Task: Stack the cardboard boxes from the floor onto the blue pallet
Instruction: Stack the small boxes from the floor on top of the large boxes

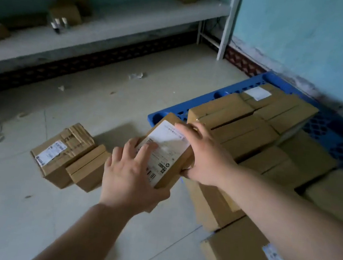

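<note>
Both forearms are reaching in from the bottom edge, head view. Left hand (131, 181) is gripping the near end of a labelled cardboard box (164, 150), fingers spread over its white shipping label (163, 148), thumb wrapping under the near edge. Right hand (204, 156) is clamping the box's right side, fingers lying along the far top edge, thumb tucked below. Box is sitting tilted, off the floor, at the near-left corner of the blue pallet (214, 92). Just beyond the right fingers, stacked boxes (254, 123) are covering the pallet. Left of the left fingers, two boxes on the floor (69, 155) are touching each other. Well beyond both hands, a white shelf (114, 24) is holding blurred boxes.
</note>
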Tool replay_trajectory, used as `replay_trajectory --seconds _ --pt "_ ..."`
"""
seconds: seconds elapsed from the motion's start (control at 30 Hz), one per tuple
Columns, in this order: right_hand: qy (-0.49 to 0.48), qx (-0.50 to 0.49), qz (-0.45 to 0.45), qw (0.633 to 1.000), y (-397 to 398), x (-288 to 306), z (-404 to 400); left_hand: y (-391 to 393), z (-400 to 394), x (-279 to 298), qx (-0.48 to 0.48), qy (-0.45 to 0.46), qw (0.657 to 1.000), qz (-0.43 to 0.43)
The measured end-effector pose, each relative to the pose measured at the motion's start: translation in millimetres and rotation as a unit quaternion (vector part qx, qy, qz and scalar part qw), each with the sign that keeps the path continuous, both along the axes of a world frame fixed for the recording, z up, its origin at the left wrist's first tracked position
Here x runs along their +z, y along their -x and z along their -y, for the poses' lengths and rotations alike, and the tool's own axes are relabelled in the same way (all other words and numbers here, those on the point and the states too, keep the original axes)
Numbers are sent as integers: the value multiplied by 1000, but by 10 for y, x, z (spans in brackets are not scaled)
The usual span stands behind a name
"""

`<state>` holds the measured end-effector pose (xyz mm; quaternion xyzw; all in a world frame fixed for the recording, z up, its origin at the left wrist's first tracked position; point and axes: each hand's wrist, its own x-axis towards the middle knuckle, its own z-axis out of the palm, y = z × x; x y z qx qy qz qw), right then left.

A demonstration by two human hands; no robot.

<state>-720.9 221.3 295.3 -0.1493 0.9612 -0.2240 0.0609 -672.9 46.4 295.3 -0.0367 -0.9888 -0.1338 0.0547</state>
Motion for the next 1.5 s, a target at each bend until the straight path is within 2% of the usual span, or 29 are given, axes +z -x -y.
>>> replay_trajectory --seconds 0.13,0.5,0.67,0.83,1.1,1.3,1.4,1.5 --pt "94 -75 -19 993 9 286 -733 250 -686 351 -57 -20 998 1" --pt "94 -154 -43 983 226 632 -2778 756 -2687 673 -142 -41 989 12" --pt "86 -185 -34 978 273 496 -3519 919 -3447 547 -177 -48 982 39" --pt "81 -242 -29 966 243 172 -4106 1054 -4095 160 -227 -60 970 61" --pt "90 -261 34 961 410 -638 -4150 1199 -4232 -519 -221 -11 968 119" --pt "38 -260 72 962 537 -1140 -4010 1222 -4199 -974 -195 13 969 155" --pt "10 -262 84 961 523 -1339 -3926 1198 -4172 -1132 -191 48 965 171" --pt "24 -276 76 958 503 -1398 -3858 1191 -4169 -1165 -190 73 963 177"
